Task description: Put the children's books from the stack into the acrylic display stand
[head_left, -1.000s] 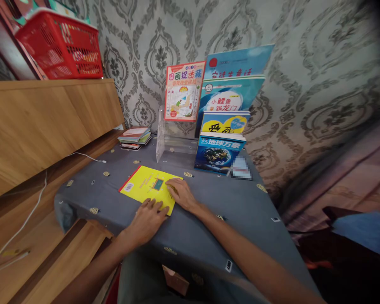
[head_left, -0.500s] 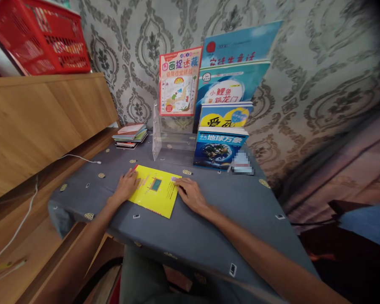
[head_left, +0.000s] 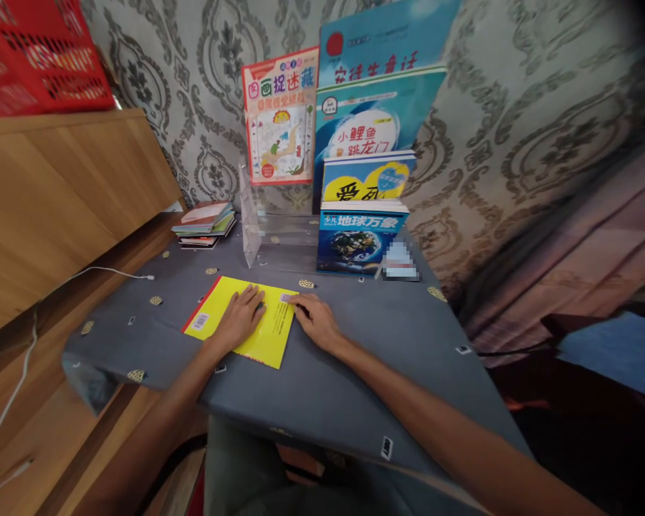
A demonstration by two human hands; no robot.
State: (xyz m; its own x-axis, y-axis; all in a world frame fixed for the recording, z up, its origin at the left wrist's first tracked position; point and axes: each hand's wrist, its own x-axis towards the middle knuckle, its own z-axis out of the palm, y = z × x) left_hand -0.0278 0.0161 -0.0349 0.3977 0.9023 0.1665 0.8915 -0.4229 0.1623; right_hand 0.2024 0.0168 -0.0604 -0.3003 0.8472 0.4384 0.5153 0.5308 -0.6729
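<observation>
A yellow book (head_left: 269,340) with a red spine lies closed and flat on the cloth-covered table, a barcode showing near its left edge. My left hand (head_left: 240,316) rests flat on the middle of its cover, fingers stretched out, hiding the picture there. At the book's right edge is my right hand (head_left: 318,320), loosely bent, its index fingertip touching the cover near the upper right corner. Thumb and index finger look apart, and the other fingertips are partly hidden.
Behind stands a clear plastic book rack (head_left: 251,222) with several upright books, among them a blue earth book (head_left: 357,244). A small book pile (head_left: 204,223) sits at the back left, near a white cable (head_left: 107,269). A red basket (head_left: 43,64) tops the wooden cabinet (head_left: 75,186).
My left hand has slid from the book's left edge to the middle of its cover, uncovering the red spine and barcode. The right hand stays at the right edge. The view has shifted slightly.
</observation>
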